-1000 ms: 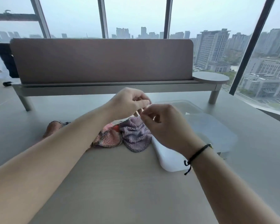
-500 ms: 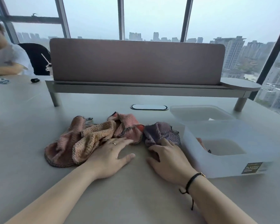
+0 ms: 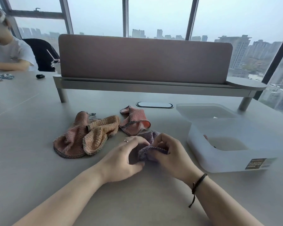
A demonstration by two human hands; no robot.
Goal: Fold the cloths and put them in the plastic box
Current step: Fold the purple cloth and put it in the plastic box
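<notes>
Fingers (image 3: 160, 145) of the right hand (image 3: 173, 157) curl over the top of a purple cloth (image 3: 147, 154), with the thumb pressing its dark-stitched edge from below, so the cloth is pinched at its right side. The left hand (image 3: 121, 160) grips the same cloth from the other side: its fingers bend over the far part of the bundle and its thumb lies along the near edge. The purple cloth sits bunched between the two hands, low over the table (image 3: 39, 176), and most of it is hidden by the fingers; whether it touches the tabletop cannot be told.

Just beyond the hands lies a crumpled pink cloth (image 3: 134, 121) with a checked border, and to its left a larger peach cloth (image 3: 85, 137) in a loose heap. The two touch or nearly touch at their near corners. Neither is folded.

To the right of the hands stands the plastic box (image 3: 227, 160), pale and translucent, with a dark label on its near wall. A bit of something reddish shows at its left inner wall. Its lid (image 3: 204, 110) lies flat on the table just behind it.

A ring shows on the left hand and a dark cord bracelet (image 3: 198, 183) circles the right wrist. Across the table runs a desk divider (image 3: 144, 61) on a raised shelf, and another person (image 3: 8, 51) sits at the far left.
</notes>
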